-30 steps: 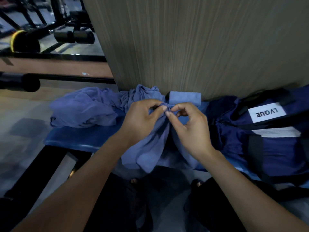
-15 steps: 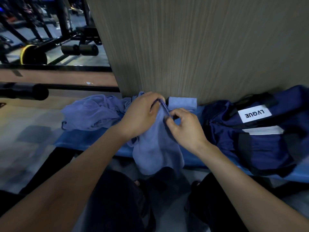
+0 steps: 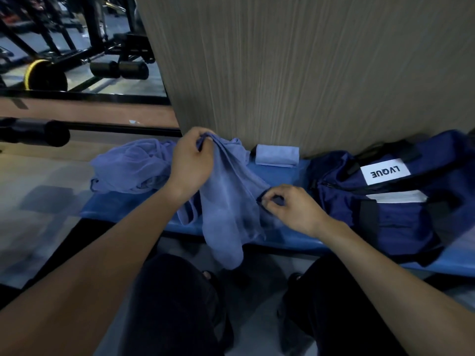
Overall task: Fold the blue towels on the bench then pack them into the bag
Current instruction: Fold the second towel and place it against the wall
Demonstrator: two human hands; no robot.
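Head view: the left hand (image 3: 191, 163) pinches the top edge of a blue towel (image 3: 228, 201) up against the wooden panel (image 3: 295, 73), while the right hand (image 3: 290, 206) pinches its other edge lower down, toward the bag, so the cloth hangs stretched between them and droops over the front edge of the blue bench (image 3: 280, 240). On the bench, a folded towel (image 3: 277, 155) sits against the panel's foot, a crumpled heap of towels (image 3: 131, 168) lies off the panel's left side, and the navy bag (image 3: 385, 201) with a white label rests to the right of the folded one.
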